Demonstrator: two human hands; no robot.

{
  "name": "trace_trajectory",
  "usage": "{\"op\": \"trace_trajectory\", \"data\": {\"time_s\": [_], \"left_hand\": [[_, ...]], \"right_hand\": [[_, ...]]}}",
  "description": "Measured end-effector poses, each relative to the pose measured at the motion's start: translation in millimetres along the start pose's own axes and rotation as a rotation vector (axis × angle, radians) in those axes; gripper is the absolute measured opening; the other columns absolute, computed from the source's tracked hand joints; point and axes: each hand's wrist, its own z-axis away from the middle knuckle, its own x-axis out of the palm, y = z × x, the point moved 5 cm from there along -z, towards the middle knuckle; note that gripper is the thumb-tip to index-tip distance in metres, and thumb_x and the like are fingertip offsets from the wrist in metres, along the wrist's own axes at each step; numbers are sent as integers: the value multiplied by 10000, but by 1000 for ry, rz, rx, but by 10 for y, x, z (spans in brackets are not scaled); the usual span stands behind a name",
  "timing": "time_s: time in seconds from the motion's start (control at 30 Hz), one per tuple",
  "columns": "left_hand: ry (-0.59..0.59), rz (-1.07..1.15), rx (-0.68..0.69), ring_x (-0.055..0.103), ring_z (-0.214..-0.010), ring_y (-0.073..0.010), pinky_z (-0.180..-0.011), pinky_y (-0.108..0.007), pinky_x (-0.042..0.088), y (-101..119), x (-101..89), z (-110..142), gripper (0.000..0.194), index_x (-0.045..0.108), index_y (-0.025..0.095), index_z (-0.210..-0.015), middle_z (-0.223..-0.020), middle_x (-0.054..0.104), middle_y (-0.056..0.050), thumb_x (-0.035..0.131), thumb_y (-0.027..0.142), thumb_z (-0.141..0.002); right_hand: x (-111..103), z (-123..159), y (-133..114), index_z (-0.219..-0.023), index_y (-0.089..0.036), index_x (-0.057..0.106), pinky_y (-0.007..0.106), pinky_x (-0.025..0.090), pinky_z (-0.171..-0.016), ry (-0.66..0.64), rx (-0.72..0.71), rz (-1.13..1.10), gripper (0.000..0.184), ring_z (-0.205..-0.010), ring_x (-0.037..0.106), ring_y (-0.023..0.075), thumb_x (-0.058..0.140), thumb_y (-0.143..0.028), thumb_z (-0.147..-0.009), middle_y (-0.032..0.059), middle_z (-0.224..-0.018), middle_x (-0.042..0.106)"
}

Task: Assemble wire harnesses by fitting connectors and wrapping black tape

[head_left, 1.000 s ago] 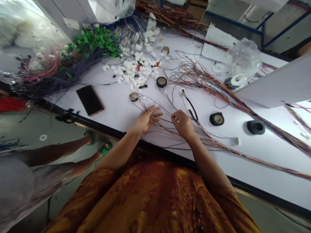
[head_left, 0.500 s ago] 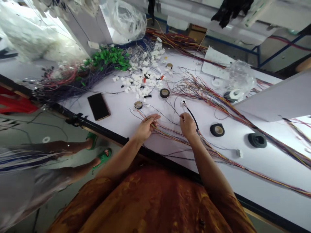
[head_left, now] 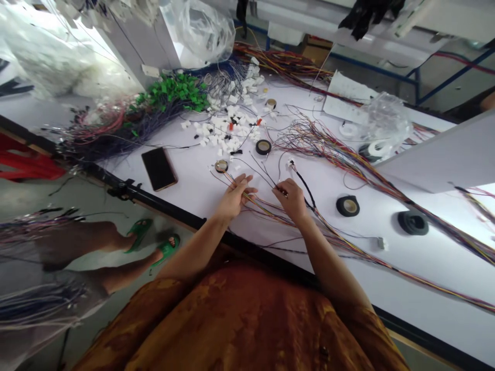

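Observation:
Over the white table, my left hand (head_left: 233, 199) is closed around several thin coloured wires (head_left: 266, 210), with their loose ends poking out past the thumb. My right hand (head_left: 291, 200) pinches dark thin wires (head_left: 264, 170) whose free ends point up and left. From between my hands the coloured wires run right into a long harness (head_left: 359, 247). A branch in black sleeving (head_left: 304, 182) ends in a small white connector (head_left: 291, 163) just beyond my right hand. A small tape roll (head_left: 221, 166) lies beyond my left fingertips.
White connectors (head_left: 228, 126) and green connectors (head_left: 178, 93) lie heaped at the back left. A phone (head_left: 159, 169) rests left of my hands. Black tape rolls (head_left: 347, 206) sit to the right, near a thick wire bundle (head_left: 386, 185). Another person's legs (head_left: 127, 263) are at the left.
My right hand moved right, then came back left with dark wires between its fingers. My left hand stayed on the coloured wires. The head view shifted, and the person at left moved.

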Motion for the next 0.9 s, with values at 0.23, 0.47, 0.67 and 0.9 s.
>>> {"op": "trace_trajectory", "data": {"time_s": [0.23,0.47,0.67,0.9], "left_hand": [[-218,47,73,549,-529,-65,-518,-206,453,288,299,-126,159,687,147,-919,-662,572,24,645,300,-915],[-85,124,34,566,-524,-65,-569,-220,492,485,306,-164,229,672,142,-836,-669,621,6,525,242,-980],[-116,-93,233,641,-542,-115,-575,-248,510,708,339,-142,301,670,151,-873,-718,714,-39,553,413,-961],[-169,-751,620,682,-759,-136,-683,-252,527,887,290,62,496,689,164,-878,-1009,731,-100,524,631,-897]], "right_hand": [[-28,113,-72,-753,-201,602,295,417,-686,-83,-11,-48,189,-706,533,157,572,-314,-901,20,-744,578],[-408,403,167,-1069,-217,637,360,514,-779,-2,101,-99,252,-827,635,206,600,-398,-898,72,-945,674],[-658,644,480,-1183,-208,582,374,548,-799,224,275,-291,358,-849,684,212,527,-437,-914,93,-978,698],[-1377,-11,1198,-1439,-119,367,317,507,-644,443,519,49,613,-593,538,154,467,-210,-841,28,-716,628]]}}
